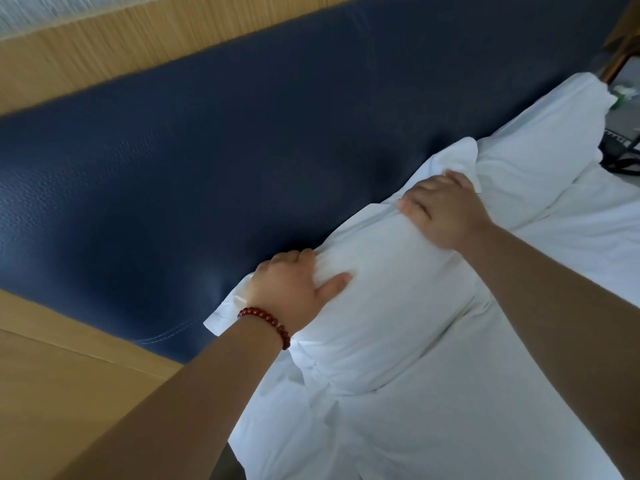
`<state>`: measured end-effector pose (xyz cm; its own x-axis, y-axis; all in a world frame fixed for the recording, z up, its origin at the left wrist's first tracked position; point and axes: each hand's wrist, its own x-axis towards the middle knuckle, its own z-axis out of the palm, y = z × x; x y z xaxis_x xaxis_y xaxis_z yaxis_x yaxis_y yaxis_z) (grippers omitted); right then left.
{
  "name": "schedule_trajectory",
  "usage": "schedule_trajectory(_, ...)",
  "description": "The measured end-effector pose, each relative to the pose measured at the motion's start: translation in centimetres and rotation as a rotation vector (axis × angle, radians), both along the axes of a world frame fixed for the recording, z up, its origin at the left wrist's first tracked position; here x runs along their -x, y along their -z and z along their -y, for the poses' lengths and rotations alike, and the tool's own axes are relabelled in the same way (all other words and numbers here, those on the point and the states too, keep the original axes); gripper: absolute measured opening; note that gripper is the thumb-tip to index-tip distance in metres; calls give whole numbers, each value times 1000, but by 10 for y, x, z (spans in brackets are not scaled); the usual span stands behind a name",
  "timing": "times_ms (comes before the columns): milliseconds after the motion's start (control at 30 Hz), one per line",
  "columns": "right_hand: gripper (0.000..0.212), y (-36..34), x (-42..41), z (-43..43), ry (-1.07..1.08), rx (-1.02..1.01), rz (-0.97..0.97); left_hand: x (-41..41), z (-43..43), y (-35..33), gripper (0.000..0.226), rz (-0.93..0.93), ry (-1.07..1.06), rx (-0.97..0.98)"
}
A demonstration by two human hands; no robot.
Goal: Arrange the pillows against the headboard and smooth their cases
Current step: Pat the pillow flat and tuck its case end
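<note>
Here, at the head of the bed, a white pillow (388,306) lies lengthwise on the white sheet (485,410), its long upper edge touching the navy padded headboard (207,168). The left hand (289,289), with a dark red bead bracelet (268,322) at the wrist, has its grip closed on the nearer end: the fingers curl over the top edge between pillow and headboard, and the thumb presses into the front of the case, which bunches in fine creases there. The right hand (446,213) grips the farther end from above, its fingers bent over the top edge, though they are smeared by motion; a loose corner of the case stands up just behind it. A second pillow (540,143) lies beyond, also against the headboard and touching the first. Pale wood panelling (138,39) runs above the headboard. On the bedside worktop (623,109) sit a green-and-white item (620,95) and a dark device (620,150), too blurred to read.
</note>
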<state>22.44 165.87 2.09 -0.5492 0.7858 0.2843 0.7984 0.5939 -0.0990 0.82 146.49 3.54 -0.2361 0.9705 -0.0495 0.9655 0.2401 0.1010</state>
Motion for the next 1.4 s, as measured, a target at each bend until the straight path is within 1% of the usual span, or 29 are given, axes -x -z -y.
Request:
schedule_trajectory(33,77,-3,7,4,17,2,-1,-3,-1,0,70,-16,-5,-56)
schedule_trajectory(100,70,-3,24,21,-75,-68,-41,-7,-2,3,77,-43,2,-166)
schedule_trajectory(167,59,7,35,39,-200,-135,-80,-5,2,9,81,-70,41,-190)
schedule_trajectory(200,57,12,36,45,-218,-115,-85,-1,5,13,81,-77,59,-184)
schedule_trajectory(267,55,21,31,47,-170,-70,-101,10,15,22,77,-81,80,-208)
schedule_trajectory(367,55,30,22,48,-54,-84,-106,22,30,26,64,-102,77,-293)
schedule_trajectory(467,61,30,27,59,59,-51,-111,30,48,26,55,-134,36,-328)
schedule_trajectory(533,64,27,34,72,121,-19,-171,39,62,27,50,-145,6,-359)
schedule_trajectory(600,63,25,42,88,139,-21,-264,51,75,29,46,-147,-23,-416)
schedule_trajectory(667,58,26,53,110,121,-34,-332,61,85,25,48,-150,-54,-475)
schedule_trajectory(733,55,28,66,131,100,-46,-349,68,93,21,51,-153,-87,-505)
schedule_trajectory(833,52,33,85,155,96,-59,-336,76,103,19,51,-100,-110,-515)
schedule_trajectory(933,52,40,101,175,122,-67,-333,78,114,24,45,-18,-131,-450)
schedule_trajectory(1033,52,49,114,194,159,-66,-342,78,127,42,35,75,-143,-265)
schedule_trajectory(1100,52,54,121,207,183,-49,-354,79,141,52,30,136,-138,-202)
schedule_trajectory(1233,56,67,132,240,193,7,-339,92,177,73,30,223,-158,-106)
schedule_trajectory(1333,58,75,143,265,197,29,-326,104,214,86,30,287,-233,-36)
schedule_trajectory(1400,58,81,150,280,208,67,-359,113,239,93,30,326,-296,0)
